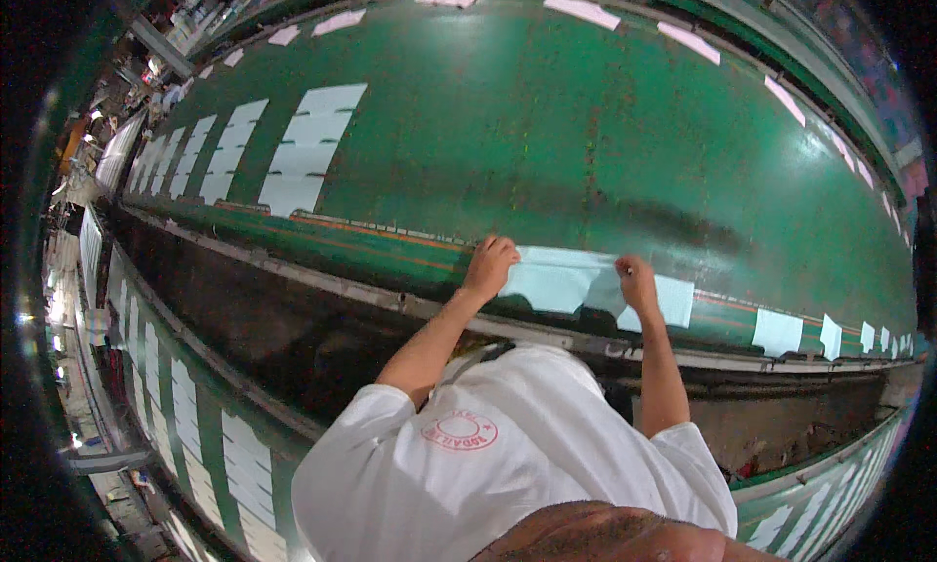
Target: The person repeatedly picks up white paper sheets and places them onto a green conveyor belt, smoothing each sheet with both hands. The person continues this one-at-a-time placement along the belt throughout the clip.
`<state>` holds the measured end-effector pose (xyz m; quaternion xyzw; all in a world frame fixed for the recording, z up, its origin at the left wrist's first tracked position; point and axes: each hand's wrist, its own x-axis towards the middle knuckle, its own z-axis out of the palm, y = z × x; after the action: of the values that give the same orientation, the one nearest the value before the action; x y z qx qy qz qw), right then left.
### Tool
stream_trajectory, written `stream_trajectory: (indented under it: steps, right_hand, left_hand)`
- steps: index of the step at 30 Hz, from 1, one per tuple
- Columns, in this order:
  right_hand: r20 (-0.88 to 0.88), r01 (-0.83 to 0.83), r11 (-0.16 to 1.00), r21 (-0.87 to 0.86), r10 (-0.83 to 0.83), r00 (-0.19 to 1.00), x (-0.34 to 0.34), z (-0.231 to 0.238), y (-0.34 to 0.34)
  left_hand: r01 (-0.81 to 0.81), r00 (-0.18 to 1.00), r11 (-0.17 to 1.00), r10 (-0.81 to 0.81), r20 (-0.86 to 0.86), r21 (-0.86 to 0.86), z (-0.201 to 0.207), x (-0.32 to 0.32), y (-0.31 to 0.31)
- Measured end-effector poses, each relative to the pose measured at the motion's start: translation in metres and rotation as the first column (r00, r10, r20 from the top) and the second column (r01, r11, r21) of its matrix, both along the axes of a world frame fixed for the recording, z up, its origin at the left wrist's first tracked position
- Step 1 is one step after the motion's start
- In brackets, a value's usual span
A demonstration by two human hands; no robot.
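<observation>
A pale blue cloth piece [558,277] stretches between my two hands at the near edge of a long green table [468,123]. My left hand [494,264] is closed on its upper left corner. My right hand [637,285] pinches the upper right corner, with the fingertips partly hidden. Dark shadows of my arms fall across the lower part of the cloth. Right beside it, partly behind my right wrist, another pale blue piece [675,302] lies on the table.
Rows of pale blue pieces [312,147] lie on the table at the left. Single pieces [778,332] continue along the near edge to the right. Pinkish pieces [582,12] line the far edge. A metal rail [342,284] borders the table before me. Behind me stands another green table [200,445].
</observation>
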<state>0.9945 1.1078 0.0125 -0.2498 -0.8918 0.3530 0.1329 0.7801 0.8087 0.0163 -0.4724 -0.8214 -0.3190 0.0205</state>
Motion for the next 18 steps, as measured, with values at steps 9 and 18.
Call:
stream_trajectory:
  steps: [9, 18]
  right_hand:
    - [-0.22, 0.024, 0.913, -0.407, -0.124, 0.968, 0.005, 0.024, -0.023]
    - [-0.339, -0.024, 0.86, -0.51, -0.176, 0.924, -0.091, 0.064, -0.093]
  left_hand:
    - [0.135, 0.894, 0.987, -0.16, 0.419, 0.089, 0.049, 0.033, -0.056]
    - [0.041, 0.888, 0.975, -0.135, 0.44, 0.217, 0.079, -0.1, -0.094]
